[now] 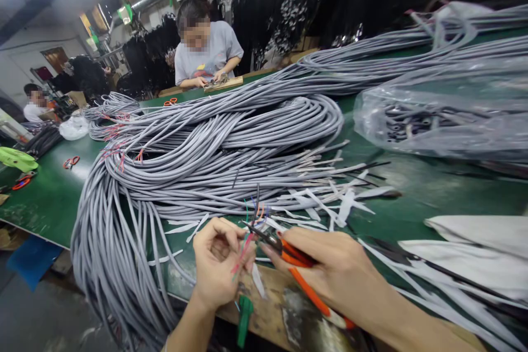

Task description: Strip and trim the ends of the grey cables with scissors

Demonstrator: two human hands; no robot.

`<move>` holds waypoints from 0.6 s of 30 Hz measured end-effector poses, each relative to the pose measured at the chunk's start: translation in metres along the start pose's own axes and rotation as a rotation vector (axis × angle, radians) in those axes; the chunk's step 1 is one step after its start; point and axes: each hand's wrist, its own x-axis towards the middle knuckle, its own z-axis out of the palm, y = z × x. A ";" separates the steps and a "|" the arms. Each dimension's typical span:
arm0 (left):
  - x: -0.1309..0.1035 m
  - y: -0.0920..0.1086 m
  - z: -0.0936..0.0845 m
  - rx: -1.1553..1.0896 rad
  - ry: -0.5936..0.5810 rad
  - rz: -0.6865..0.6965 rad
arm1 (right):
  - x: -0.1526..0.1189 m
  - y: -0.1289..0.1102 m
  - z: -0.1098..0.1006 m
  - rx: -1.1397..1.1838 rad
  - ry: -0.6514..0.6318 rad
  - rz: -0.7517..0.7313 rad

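My left hand [216,269] is closed in a pinch on the end of a cable whose thin coloured wires [246,247] fan out, red and green ones crossing the fingers. More fine strands, blue, orange, green and black, stick up just above the fingertips. My right hand [338,264] is wrapped round a pair of scissors [308,289] with orange handles. Their dark blades point left and touch or nearly touch the wires; whether they are closed on any wire I cannot tell. Behind both hands lies a large bundle of grey cables [214,176], some hanging over the table's front edge.
White strips [346,206] litter the green table [412,181] beyond my hands. A clear plastic bag [445,121] of dark parts lies right, near white cloth [474,256]. Red-handled scissors [71,162] lie left. A co-worker [208,55] sits across the table. A green clamp-like piece [245,319] is below.
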 end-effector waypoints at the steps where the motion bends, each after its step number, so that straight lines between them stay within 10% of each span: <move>1: 0.001 0.001 0.000 -0.012 0.002 -0.026 | 0.002 0.000 -0.001 0.016 -0.019 0.020; 11: 0.005 0.001 0.002 -0.010 0.000 -0.166 | 0.010 -0.005 -0.014 0.177 -0.217 0.312; 18: -0.033 0.031 -0.006 -0.085 -0.074 -0.513 | 0.015 0.024 -0.054 -0.082 0.283 0.716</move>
